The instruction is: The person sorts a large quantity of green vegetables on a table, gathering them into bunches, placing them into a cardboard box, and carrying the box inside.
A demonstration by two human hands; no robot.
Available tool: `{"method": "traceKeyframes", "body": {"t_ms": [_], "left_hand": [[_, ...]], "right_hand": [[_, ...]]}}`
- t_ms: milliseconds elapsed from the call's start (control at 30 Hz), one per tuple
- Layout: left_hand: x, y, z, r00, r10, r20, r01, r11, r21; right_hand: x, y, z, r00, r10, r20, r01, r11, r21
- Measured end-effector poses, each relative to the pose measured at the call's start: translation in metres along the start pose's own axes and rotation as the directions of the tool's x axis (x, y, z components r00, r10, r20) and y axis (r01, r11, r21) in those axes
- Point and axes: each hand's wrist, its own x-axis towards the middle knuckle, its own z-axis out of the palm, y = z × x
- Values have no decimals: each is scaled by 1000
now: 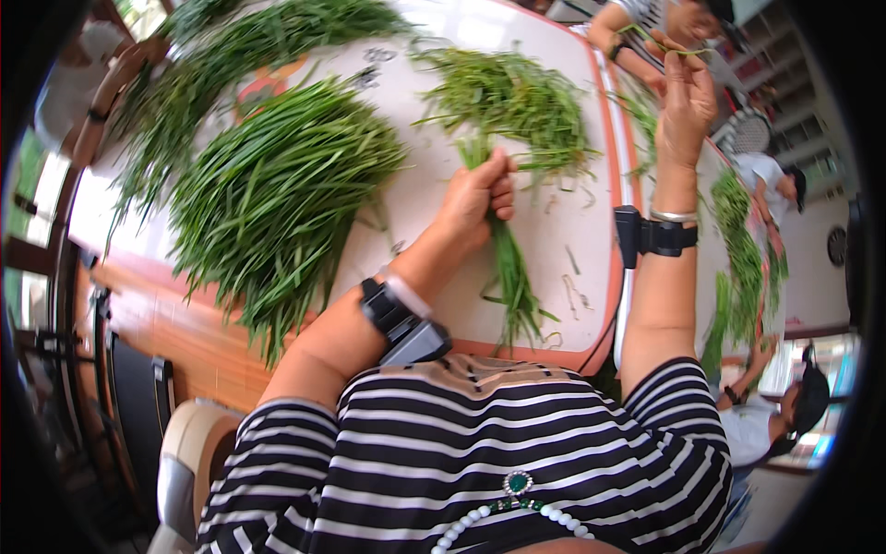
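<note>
My left hand (472, 198) is wrapped round a small bunch of garlic chives (509, 268), held over the table's near part. Their leaves hang toward me and the cut ends stick out above my fist. Raised at the upper right, my right hand (688, 115) pinches a thin yellowish-green chive blade (666, 46) between thumb and fingers. Left of my left hand lies a large heap of long green chives (286, 185). Beyond it is a looser heap of shorter, partly yellowed chive pieces (508, 102).
The white table (452, 319) has a reddish border; stray bits lie near its right side. More chives (323, 23) spread along the far left. Across a seam, a second table carries chives (738, 249). Several people work around the tables. A pale chair (189, 452) stands at my left.
</note>
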Motion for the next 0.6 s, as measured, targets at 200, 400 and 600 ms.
{"method": "traceKeyframes", "body": {"t_ms": [200, 400, 600], "left_hand": [[4, -8, 4, 997, 12, 74, -5, 996, -92], [13, -11, 0, 960, 26, 277, 79, 930, -360], [4, -2, 7, 923, 7, 385, 144, 920, -363]], "right_hand": [[-58, 13, 33, 866, 305, 396, -48, 840, -541], [-120, -30, 29, 651, 623, 435, -473, 780, -409], [-165, -73, 22, 668, 687, 285, -651, 725, -223]]}}
